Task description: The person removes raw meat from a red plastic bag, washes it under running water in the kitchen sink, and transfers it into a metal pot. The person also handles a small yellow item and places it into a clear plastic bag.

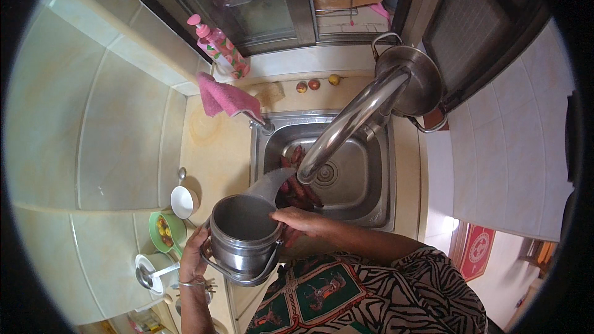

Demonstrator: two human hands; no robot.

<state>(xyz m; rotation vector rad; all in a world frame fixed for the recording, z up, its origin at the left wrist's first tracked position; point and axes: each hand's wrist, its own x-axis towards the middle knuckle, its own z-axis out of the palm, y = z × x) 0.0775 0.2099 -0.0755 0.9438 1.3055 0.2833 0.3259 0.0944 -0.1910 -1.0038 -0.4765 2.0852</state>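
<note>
My left hand (193, 251) and my right hand (299, 220) hold a stainless steel pot (246, 255) from its two sides, at the sink's near left corner. The pot tilts with its mouth towards the sink, and its bail handle hangs down in front. A translucent stream of water (271, 182) runs between the pot's rim and the end of a chrome faucet (345, 125). Red-skinned sweet potatoes (297, 185) lie in the left part of the steel sink (357, 197); the pot and my right arm hide some of that corner.
A two-handled steel pot (420, 88) stands behind the faucet. Along the back ledge are small fruits (314, 85), a pink pump bottle (225, 53) and a pink cloth (227, 96) on a stand. Left are a white bowl (183, 202), a green strainer (174, 227) with fruit and a ladle (146, 278).
</note>
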